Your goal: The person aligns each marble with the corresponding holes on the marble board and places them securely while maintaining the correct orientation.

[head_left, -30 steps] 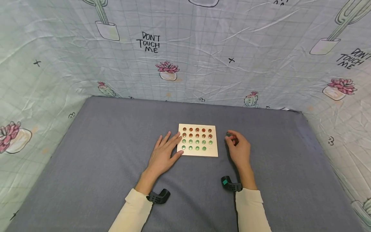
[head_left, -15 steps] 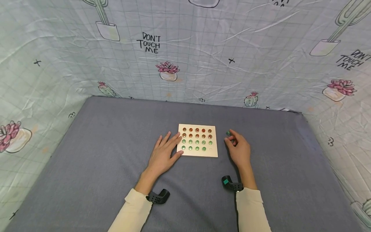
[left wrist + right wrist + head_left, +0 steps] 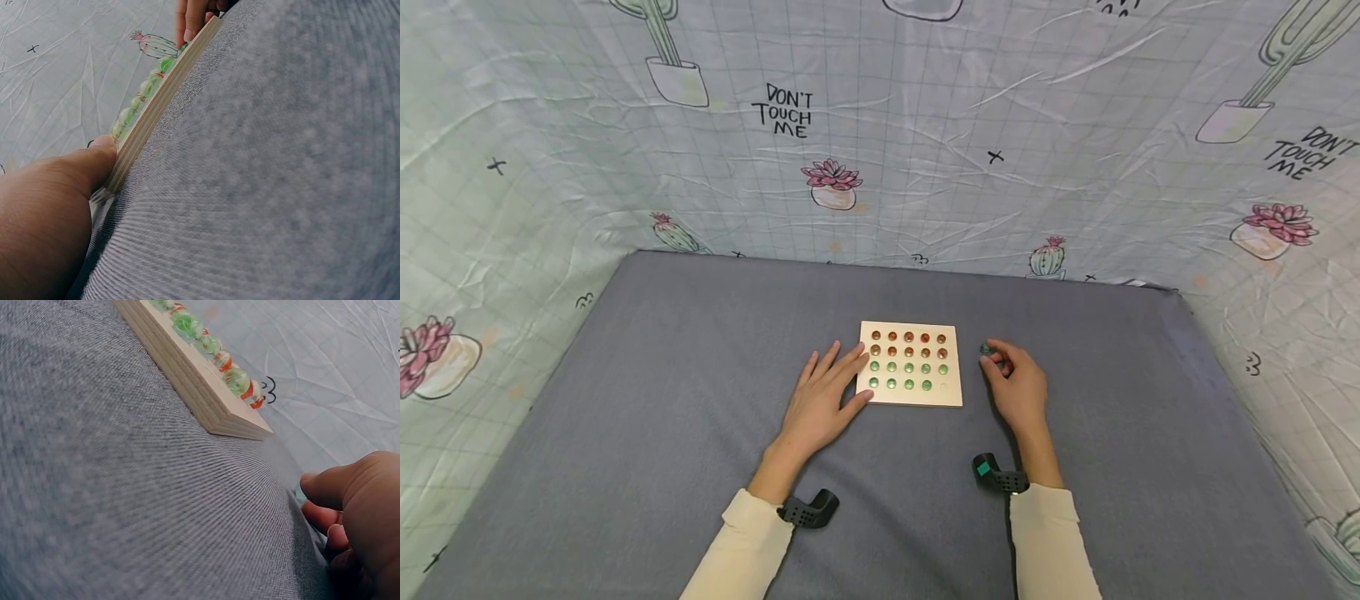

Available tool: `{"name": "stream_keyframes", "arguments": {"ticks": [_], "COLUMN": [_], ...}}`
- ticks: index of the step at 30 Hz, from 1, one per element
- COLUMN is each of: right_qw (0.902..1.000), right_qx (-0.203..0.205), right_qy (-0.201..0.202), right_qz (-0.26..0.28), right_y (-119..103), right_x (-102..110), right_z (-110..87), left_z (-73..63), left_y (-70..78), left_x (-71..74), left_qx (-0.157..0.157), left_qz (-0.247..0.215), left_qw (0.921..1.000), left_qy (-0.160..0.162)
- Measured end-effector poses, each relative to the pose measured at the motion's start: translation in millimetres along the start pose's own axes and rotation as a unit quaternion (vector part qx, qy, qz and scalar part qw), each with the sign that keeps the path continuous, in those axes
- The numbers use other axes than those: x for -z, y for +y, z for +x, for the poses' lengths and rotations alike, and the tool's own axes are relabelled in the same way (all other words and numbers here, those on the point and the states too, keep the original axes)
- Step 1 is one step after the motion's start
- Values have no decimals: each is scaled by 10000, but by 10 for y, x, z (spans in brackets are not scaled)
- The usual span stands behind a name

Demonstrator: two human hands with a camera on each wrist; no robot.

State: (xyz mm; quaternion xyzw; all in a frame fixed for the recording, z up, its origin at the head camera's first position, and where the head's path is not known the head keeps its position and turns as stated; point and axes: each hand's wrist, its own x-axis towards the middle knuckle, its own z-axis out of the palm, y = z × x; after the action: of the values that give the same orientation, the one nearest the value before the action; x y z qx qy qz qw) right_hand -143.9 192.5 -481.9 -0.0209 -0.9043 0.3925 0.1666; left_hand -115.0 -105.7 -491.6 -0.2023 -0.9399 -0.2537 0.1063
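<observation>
A pale wooden board [image 3: 953, 395] lies on the grey cloth with rows of glass marbles in its hollows. The two far rows hold reddish marbles [image 3: 909, 337]; the two near rows hold green marbles [image 3: 909, 367]. At the near right corner one hollow [image 3: 944, 386] is bare. My left hand [image 3: 817, 406] rests along the board's left side, fingers spread, with the thumb [image 3: 100, 159] at its edge by the marbles. Right of the board, my right hand [image 3: 1019, 390] holds a single green marble [image 3: 985, 348] at its thumb and index fingertips. In the right wrist view the thumb mostly hides this marble.
Grey cloth [image 3: 700, 350] covers the table around the board. A white curtain [image 3: 910, 208] printed with cacti and lettering hangs behind and at both sides. Each wrist wears a black camera band [image 3: 808, 510].
The green marble at my right fingertips has shifted slightly left and nearer, and the index finger has closed a little toward it. My left hand and the board have stayed in place.
</observation>
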Motion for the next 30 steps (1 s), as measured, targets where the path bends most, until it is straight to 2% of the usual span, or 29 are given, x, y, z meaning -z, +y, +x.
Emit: {"name": "stream_keyframes", "arguments": {"ticks": [16, 21, 30], "right_qw": [9998, 9997, 9998], "right_qx": [158, 218, 150], "right_qy": [61, 69, 16], "right_qz": [-113, -102, -136], "right_y": [14, 10, 9], "right_x": [-8, -9, -15], "right_z": [-11, -14, -10], "left_z": [3, 5, 5], "left_y": [9, 13, 11], "left_x": [6, 3, 6], "left_qx": [43, 14, 0], "left_qz": [28, -1, -28], "left_qw": [10000, 10000, 10000], "left_qy": [-60, 9, 25]}}
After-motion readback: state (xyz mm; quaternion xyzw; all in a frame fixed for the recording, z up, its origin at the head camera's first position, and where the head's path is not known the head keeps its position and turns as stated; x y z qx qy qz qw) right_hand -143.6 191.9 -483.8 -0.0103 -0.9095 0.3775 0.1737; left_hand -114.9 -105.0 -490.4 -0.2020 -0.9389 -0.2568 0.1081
